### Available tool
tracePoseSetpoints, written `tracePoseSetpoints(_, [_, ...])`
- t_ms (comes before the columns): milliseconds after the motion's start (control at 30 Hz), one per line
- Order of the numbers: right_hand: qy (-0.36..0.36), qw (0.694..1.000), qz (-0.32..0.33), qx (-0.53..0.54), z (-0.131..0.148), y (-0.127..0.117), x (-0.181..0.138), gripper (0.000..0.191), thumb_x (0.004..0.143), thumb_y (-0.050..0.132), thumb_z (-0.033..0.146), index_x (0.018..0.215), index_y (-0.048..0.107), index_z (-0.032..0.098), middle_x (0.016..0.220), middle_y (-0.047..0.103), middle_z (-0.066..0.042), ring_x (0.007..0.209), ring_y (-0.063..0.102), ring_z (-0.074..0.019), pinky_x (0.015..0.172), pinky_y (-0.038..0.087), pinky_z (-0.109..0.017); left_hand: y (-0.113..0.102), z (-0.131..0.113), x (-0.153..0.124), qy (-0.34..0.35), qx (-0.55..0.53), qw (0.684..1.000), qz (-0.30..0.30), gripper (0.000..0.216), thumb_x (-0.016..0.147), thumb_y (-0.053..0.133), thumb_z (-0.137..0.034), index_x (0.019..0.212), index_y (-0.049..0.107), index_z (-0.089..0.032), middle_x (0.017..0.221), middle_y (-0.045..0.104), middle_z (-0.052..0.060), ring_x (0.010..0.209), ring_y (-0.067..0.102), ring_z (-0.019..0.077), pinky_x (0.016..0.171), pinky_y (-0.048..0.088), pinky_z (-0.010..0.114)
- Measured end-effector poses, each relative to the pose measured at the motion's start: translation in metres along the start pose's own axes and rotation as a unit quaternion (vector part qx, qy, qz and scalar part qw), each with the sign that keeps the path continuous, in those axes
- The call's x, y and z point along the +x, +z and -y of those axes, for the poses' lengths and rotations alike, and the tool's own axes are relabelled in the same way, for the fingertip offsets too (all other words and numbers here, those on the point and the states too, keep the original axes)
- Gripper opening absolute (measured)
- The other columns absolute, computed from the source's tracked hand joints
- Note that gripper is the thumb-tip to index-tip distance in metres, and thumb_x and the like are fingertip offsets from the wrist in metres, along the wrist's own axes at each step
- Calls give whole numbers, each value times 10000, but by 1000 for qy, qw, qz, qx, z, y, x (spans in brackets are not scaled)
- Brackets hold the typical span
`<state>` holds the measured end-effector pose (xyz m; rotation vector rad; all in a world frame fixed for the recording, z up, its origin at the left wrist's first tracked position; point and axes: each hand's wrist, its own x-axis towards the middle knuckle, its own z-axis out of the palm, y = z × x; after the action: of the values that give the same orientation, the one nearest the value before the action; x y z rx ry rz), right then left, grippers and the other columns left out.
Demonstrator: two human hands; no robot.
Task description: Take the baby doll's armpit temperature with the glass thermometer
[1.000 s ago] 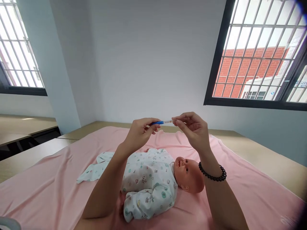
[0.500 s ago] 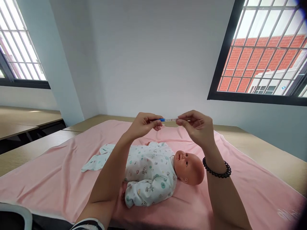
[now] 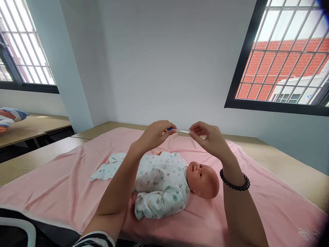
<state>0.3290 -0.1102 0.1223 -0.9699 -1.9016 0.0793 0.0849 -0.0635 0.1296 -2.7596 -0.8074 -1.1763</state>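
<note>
A thin glass thermometer (image 3: 183,130) with a blue end is held level in the air, stretched between my two hands. My left hand (image 3: 156,136) pinches the blue end between thumb and fingers. The clear end is pinched by my right hand (image 3: 209,140), which has a black bead bracelet (image 3: 235,185) on its wrist. Below the hands, a baby doll (image 3: 205,181) lies on its back, head to the right. It wears a white patterned outfit (image 3: 161,175), partly hidden by my left forearm.
A pink cloth (image 3: 64,185) covers most of the wooden table (image 3: 277,161) under the doll. On another table (image 3: 51,123) at the far left, part of a striped blue-and-white bundle (image 3: 15,115) shows. Barred windows flank the white wall (image 3: 164,61).
The thermometer has turned between my fingers; its printed scale showed before and now it looks clear. My view has shifted slightly left, bringing in the striped bundle.
</note>
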Motion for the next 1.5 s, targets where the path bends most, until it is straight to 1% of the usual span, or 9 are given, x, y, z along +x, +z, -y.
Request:
tracePoseSetpoints(100, [15, 1000, 25, -5, -1, -4, 0, 134, 922, 666, 344, 906, 730, 227, 838, 741, -15, 774, 681, -179, 740, 568, -344, 0, 3, -1, -9, -16, 1000, 3, 251, 1019, 507, -376, 1065, 708, -233, 1028, 735, 44, 927, 650, 204, 756, 476, 314])
tracePoseSetpoints(200, [14, 999, 1, 32, -10, -11, 3, 126, 895, 708, 345, 876, 749, 227, 840, 745, -20, 780, 677, -185, 747, 555, -348, 1, 2, -2, -22, -24, 999, -5, 389, 991, 570, -438, 1345, 595, -279, 1225, 705, 59, 1098, 643, 237, 884, 501, 350])
tracePoseSetpoints(367, [33, 969, -110, 217, -56, -42, 6, 196, 810, 815, 386, 897, 724, 235, 852, 711, -13, 813, 667, -164, 802, 561, -331, 1, 9, -1, -3, -49, 989, -139, 820, 903, 669, -566, 1572, 271, -308, 1561, 454, 140, 1366, 497, 309, 1069, 457, 451])
tracePoseSetpoints(467, [103, 950, -52, 291, -99, -54, 2, 295, 765, 836, 457, 884, 683, 235, 832, 699, -10, 835, 668, -167, 817, 564, -340, 1, 18, 0, -8, -68, 974, -214, 735, 932, 613, -575, 1540, 281, -329, 1553, 457, 135, 1336, 524, 299, 1048, 478, 456])
tracePoseSetpoints(600, [248, 944, 13, 218, -152, -46, -6, 414, 570, 942, 424, 712, 647, 171, 707, 667, -33, 690, 605, -147, 697, 537, -315, -1, 23, 0, -11, -73, 967, -243, 601, 954, 583, -513, 1475, 341, -334, 1482, 528, 110, 1276, 566, 276, 1038, 486, 451])
tracePoseSetpoints(700, [256, 935, 5, 247, -171, -37, -9, 430, 613, 893, 501, 715, 618, 186, 729, 650, -26, 711, 609, -143, 720, 538, -312, -5, 22, -2, -9, -65, 966, -248, 547, 961, 572, -451, 1449, 363, -319, 1438, 557, 106, 1250, 578, 263, 1040, 483, 451])
tracePoseSetpoints(1033, [284, 916, 4, 283, -180, -30, -10, 414, 645, 851, 535, 741, 619, 205, 804, 667, -41, 780, 621, -165, 726, 525, -315, -12, 26, -4, -10, -44, 959, -281, 422, 981, 546, -454, 1359, 454, -289, 1304, 617, 96, 1156, 613, 242, 974, 519, 414])
tracePoseSetpoints(1367, [249, 910, 38, 330, -147, -30, 1, 418, 665, 855, 547, 779, 630, 213, 782, 625, 6, 761, 567, -133, 754, 474, -300, -22, 37, -7, -22, -43, 955, -291, 335, 970, 568, -516, 1234, 559, -310, 1238, 639, 60, 1135, 627, 244, 955, 507, 399])
tracePoseSetpoints(1500, [267, 919, 121, 264, -138, -29, 2, 356, 676, 894, 433, 780, 672, 175, 791, 652, -25, 742, 565, -135, 726, 444, -300, -29, 42, -10, -39, -39, 951, -303, 337, 980, 530, -571, 1208, 563, -324, 1220, 643, 48, 1147, 618, 236, 938, 516, 379])
